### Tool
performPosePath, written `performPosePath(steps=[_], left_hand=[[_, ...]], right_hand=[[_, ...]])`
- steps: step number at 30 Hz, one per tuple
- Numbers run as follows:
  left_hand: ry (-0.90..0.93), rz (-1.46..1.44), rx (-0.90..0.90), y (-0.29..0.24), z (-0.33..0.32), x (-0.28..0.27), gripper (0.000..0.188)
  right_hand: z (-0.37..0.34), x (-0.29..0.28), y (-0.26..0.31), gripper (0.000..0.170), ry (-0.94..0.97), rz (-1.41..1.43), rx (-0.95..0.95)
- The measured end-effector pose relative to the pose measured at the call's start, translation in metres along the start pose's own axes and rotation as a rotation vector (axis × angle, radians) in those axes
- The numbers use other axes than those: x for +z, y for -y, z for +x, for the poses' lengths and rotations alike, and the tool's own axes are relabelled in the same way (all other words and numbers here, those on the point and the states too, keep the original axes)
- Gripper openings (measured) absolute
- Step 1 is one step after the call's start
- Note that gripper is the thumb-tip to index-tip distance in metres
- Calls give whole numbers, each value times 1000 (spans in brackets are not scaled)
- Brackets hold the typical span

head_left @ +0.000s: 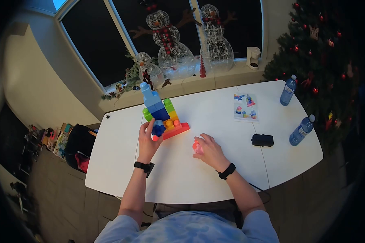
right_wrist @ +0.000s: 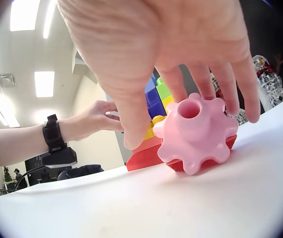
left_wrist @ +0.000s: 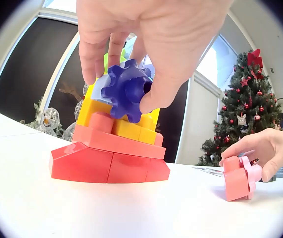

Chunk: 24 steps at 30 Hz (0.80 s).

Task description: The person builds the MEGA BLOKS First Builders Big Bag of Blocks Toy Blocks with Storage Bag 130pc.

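Observation:
A stepped structure of toy blocks stands on the table, with a red base (left_wrist: 109,166), yellow blocks, dark blue blocks (right_wrist: 154,105) and light blue blocks (head_left: 151,98). My left hand (head_left: 147,142) holds a dark blue gear piece (left_wrist: 126,91) at the structure's near side, thumb on the gear's face. To the right, a pink gear (right_wrist: 196,130) sits against a red block (left_wrist: 236,183) on the tabletop. Around these arches my right hand (head_left: 211,152), fingers spread; in the right wrist view its thumb stands a little apart from the gear.
A picture sheet (head_left: 245,107) lies at the back of the white table (head_left: 121,162), with a black case (head_left: 262,140) nearer. Two water bottles (head_left: 288,91) stand on the right. Behind are wire snowmen (head_left: 170,44) and a decorated tree (head_left: 312,60).

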<state>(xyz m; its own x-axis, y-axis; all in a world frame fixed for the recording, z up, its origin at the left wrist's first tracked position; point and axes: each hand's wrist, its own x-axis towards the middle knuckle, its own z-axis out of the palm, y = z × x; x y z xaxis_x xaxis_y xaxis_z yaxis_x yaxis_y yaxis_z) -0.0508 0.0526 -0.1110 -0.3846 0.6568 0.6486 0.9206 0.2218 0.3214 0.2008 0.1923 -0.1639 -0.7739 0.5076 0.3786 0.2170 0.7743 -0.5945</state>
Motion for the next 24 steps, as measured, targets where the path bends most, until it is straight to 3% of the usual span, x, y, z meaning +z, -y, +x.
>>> performPosePath(steps=[6, 8, 18, 21, 23, 24], left_hand=[[31, 64, -8, 1, 1, 3, 82], [49, 77, -17, 2, 0, 6, 82], [107, 108, -77, -7, 3, 1, 81], [120, 103, -86, -10, 3, -2, 82], [126, 100, -100, -10, 2, -2, 82], [117, 106, -91, -9, 2, -1, 84]], right_hand=[[1, 2, 9, 78, 90, -23, 93], [1, 10, 8, 76, -2, -90, 60], [10, 23, 8, 58, -38, -182, 95], [24, 17, 7, 57, -54, -62, 132], [42, 9, 14, 58, -221, 163, 44], [52, 7, 20, 58, -215, 155, 38]])
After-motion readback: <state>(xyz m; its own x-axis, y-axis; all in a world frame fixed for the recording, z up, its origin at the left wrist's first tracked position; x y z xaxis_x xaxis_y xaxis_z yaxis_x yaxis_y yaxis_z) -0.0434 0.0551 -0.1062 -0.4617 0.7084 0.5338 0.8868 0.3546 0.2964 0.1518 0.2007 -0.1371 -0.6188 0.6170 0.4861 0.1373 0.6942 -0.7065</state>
